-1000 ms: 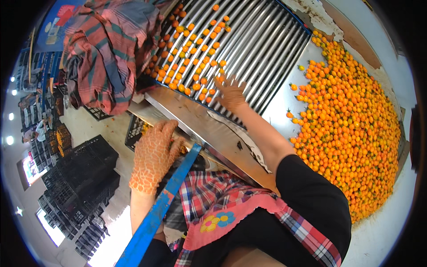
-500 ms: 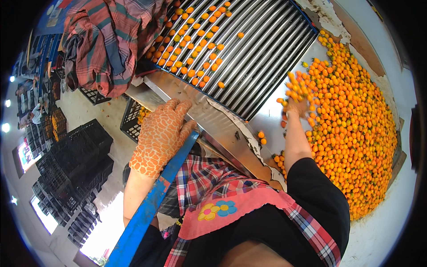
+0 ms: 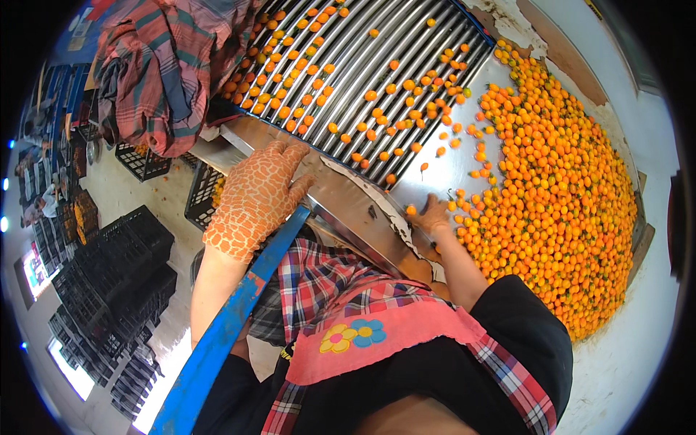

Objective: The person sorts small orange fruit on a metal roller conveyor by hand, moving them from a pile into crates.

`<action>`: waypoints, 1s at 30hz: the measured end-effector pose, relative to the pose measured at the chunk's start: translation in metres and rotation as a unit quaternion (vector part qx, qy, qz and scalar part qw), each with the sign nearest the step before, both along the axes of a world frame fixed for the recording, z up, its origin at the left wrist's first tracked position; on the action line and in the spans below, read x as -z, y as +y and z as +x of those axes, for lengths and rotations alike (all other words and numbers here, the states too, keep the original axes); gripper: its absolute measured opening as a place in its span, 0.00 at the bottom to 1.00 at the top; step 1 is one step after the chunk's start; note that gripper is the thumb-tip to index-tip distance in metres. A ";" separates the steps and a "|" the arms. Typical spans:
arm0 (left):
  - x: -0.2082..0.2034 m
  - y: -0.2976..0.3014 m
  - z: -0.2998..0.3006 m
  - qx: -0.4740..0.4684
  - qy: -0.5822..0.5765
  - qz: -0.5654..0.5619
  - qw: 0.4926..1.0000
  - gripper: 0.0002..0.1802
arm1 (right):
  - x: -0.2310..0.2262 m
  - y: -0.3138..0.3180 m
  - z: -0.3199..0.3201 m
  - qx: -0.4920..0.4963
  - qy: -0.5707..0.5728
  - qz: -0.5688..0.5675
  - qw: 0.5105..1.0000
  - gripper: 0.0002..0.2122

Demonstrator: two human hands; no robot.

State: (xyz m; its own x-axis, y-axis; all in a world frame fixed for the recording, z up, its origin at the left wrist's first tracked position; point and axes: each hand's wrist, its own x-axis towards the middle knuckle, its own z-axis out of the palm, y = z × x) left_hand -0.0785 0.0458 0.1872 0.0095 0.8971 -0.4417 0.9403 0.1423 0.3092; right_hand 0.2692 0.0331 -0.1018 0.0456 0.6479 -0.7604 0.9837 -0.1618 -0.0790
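Note:
My left hand (image 3: 259,199), in an orange giraffe-patterned glove, lies flat on the metal ledge (image 3: 341,199), thumb apart and nothing held. My right hand (image 3: 433,216) is low over the near end of the shiny metal tray (image 3: 435,170), fingers spread. A single orange cherry tomato (image 3: 411,209) is by its fingertips, and I cannot tell whether they touch. To its right rises a large heap of orange cherry tomatoes (image 3: 558,196), some with green stems. Loose ones lie between the heap and the metal rollers (image 3: 355,65), with many more scattered over the rollers.
A blue metal bar (image 3: 232,319) slants up beside my left forearm. Plaid cloth (image 3: 156,72) hangs at the far left of the rollers. Black crates (image 3: 116,254) are stacked on the floor at left, and another crate (image 3: 203,192) holding orange fruit stands below the ledge.
My right hand has let go of a handful of cherry tomatoes and drawn back toward me. A new scatter of them now lies on the right side of the rollers. My left hand stays on the ledge.

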 end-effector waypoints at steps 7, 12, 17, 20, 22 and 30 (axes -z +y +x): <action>0.001 -0.001 0.001 -0.027 0.020 -0.030 0.999 0.22 | 0.068 -0.002 -0.065 0.143 0.086 -0.001 0.986 0.26; 0.001 -0.006 -0.006 -0.033 -0.002 -0.024 0.999 0.22 | 0.006 0.042 -0.100 0.112 0.358 0.103 0.921 0.24; -0.007 -0.004 -0.010 -0.052 0.000 -0.031 0.998 0.23 | -0.010 0.076 -0.036 0.067 -0.116 0.184 0.974 0.36; -0.008 -0.003 -0.008 -0.046 0.001 -0.037 0.998 0.22 | -0.015 0.079 0.006 0.218 -0.181 0.132 0.950 0.34; -0.008 -0.001 -0.007 -0.042 -0.010 -0.037 0.998 0.22 | -0.008 0.076 0.016 0.144 -0.182 0.099 0.968 0.33; -0.008 0.014 -0.014 -0.137 -0.128 -0.006 0.982 0.19 | 0.000 0.075 -0.016 0.245 -0.052 0.098 0.963 0.29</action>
State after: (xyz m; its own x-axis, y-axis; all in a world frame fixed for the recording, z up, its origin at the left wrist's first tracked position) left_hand -0.0927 0.0594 0.1952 -0.1192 0.8765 -0.4664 0.7577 0.3839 0.5277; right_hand 0.2533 0.1081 -0.1019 0.4520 0.6594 -0.6007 0.7973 -0.6007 -0.0595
